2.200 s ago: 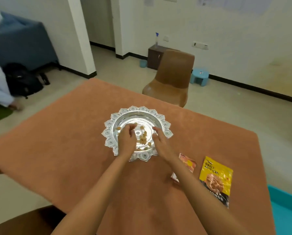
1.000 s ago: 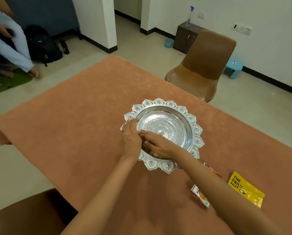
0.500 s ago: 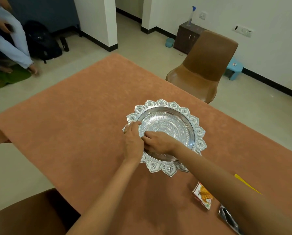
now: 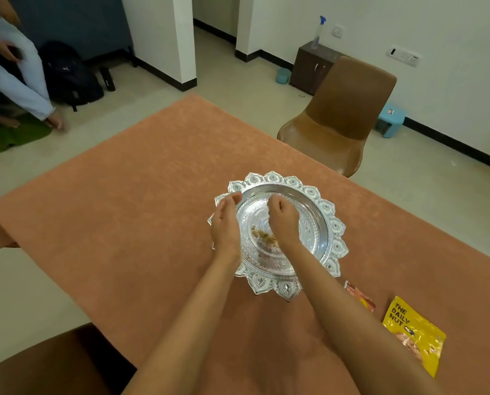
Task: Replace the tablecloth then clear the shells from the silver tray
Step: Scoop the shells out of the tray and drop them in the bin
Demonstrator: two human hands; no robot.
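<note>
Hands (image 4: 283,221) over shells (image 4: 264,238) in silver tray (image 4: 309,192)

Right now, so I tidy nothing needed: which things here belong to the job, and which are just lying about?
Job: orange tablecloth; ornate silver tray with scalloped rim; pale nut shells in it; left hand at its rim; right hand curled above the shells.
Lying about: yellow nut packet; small orange packet; brown moulded chair; black backpack.

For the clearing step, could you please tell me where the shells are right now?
In the head view, the shells lie inside the silver tray, between the left hand and the right hand.
</note>
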